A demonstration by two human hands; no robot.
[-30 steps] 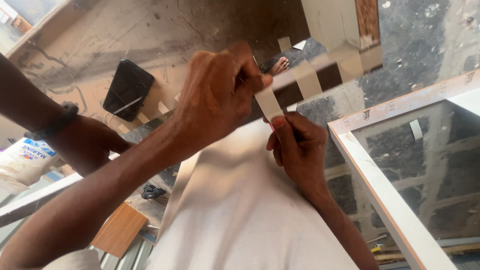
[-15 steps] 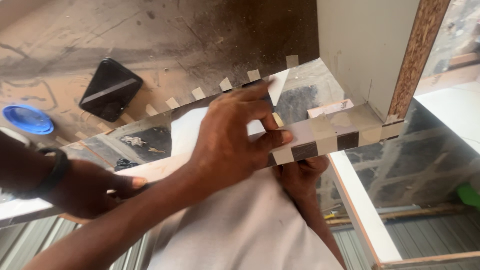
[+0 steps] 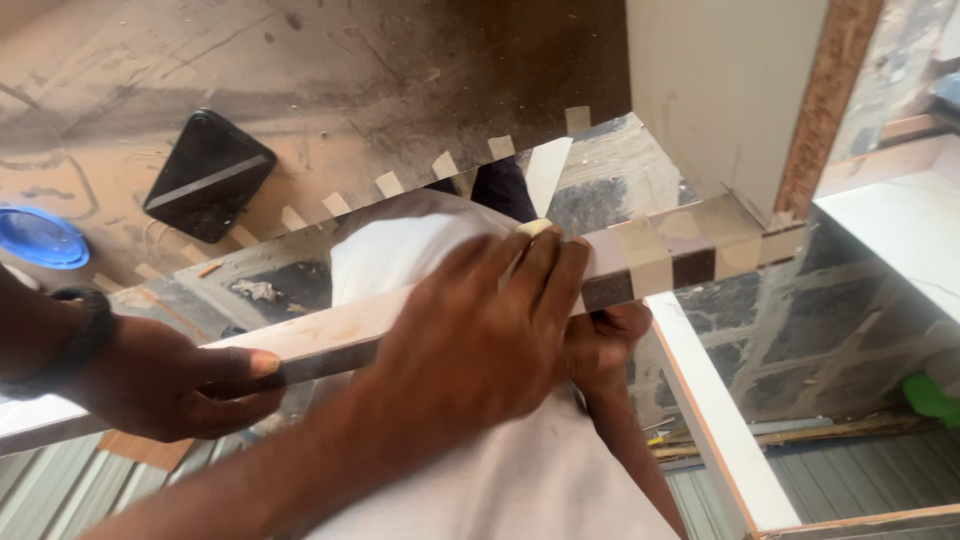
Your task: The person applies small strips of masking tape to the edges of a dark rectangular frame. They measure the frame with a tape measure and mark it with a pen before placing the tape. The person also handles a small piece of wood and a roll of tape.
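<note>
Two hands on the taped edge of a mirror panel.
Right hand (image 3: 480,330): fingers flat, pressing beige tape strip (image 3: 535,228) onto long mirror panel (image 3: 400,250). Left hand (image 3: 170,380): closed, gripping the panel's near edge. Beyond, on dusty surface (image 3: 350,80): black phone (image 3: 208,175), blue round lid (image 3: 40,238).

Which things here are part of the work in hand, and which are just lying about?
In use:
mirror panel, its near edge in the grip of the left hand
tape strips along that edge, with the right hand pressing there

Lying about:
black phone on the dusty table
blue lid
green object, far right
</note>
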